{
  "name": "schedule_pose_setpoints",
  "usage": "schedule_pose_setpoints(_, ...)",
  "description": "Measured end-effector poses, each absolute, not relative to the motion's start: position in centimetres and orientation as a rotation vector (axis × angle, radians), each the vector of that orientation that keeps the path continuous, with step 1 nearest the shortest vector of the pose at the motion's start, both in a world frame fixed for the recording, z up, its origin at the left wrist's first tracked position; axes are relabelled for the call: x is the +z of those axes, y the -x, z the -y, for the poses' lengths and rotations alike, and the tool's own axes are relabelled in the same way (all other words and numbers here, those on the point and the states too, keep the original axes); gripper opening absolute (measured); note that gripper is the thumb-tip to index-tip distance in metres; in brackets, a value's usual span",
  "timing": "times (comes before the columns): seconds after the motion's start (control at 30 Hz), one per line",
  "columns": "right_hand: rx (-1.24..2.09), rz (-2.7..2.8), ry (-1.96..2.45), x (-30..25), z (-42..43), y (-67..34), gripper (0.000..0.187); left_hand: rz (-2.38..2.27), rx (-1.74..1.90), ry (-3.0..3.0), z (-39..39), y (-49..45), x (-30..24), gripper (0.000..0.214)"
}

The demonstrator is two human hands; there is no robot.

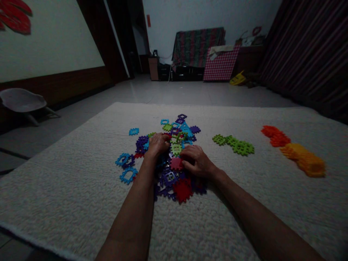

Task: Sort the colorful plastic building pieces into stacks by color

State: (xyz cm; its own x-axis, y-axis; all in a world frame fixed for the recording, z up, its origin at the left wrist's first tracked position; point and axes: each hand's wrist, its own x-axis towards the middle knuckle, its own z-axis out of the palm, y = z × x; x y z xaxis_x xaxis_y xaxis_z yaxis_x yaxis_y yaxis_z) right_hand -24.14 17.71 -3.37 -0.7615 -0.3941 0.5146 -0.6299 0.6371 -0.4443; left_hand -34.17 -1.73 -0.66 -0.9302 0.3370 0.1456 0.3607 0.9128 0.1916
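A loose pile of flat plastic building tiles with notched edges lies on the pale rug [239, 217], in purple, blue, green and red. My left hand [158, 143] rests on the pile's left side, its fingers curled down; what they close on is hidden. On the right side, my right hand [198, 160] is bent with thumb and fingertips apart. Its fingers reach the edge of a green window tile [176, 149], and the thumb is by a pinkish-red tile [176, 163]. Nearer me lie a purple window tile [170, 176] and a red tile [182, 190].
To the right lie groups of green tiles [243, 147], orange-red tiles [276, 136] and yellow-orange tiles [306, 159]. Stray blue tiles [128, 175] sit left of the pile. A low chair [23, 100] stands off the rug at left. Covered furniture [198, 47] lines the far wall.
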Motion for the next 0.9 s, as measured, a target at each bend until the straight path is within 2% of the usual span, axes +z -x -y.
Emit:
schedule_pose_setpoints(0.1, 0.917, 2.451, -0.83, -3.5, -17.7, 24.2, 0.014, 2.927, -0.329, 0.485, 1.7, 34.2, -0.3, 0.036)
schedule_pose_setpoints(0.3, 0.925, 2.384, -0.585, -3.9, -19.2, 25.0, 0.016, 2.952, -0.341, 0.799, 0.8, 34.0, 0.7, 0.033)
schedule_pose_setpoints(0.47, 0.953, 2.409, -0.528, -4.0, -19.9, 25.3, 0.016, 3.112, -0.193, 0.846, 0.4, 33.6, 0.4, 0.042)
schedule_pose_setpoints(0.63, 0.938, 2.426, -0.534, -4.1, -19.9, 25.3, 0.017, 3.172, -0.19, 0.817, 0.4, 33.3, 0.3, 0.049)
schedule_pose_setpoints(0.9, 0.817, 2.462, -0.676, -3.7, -19.3, 24.9, 0.015, 3.192, -0.205, 0.856, 0.6, 33.1, 0.6, 0.046)
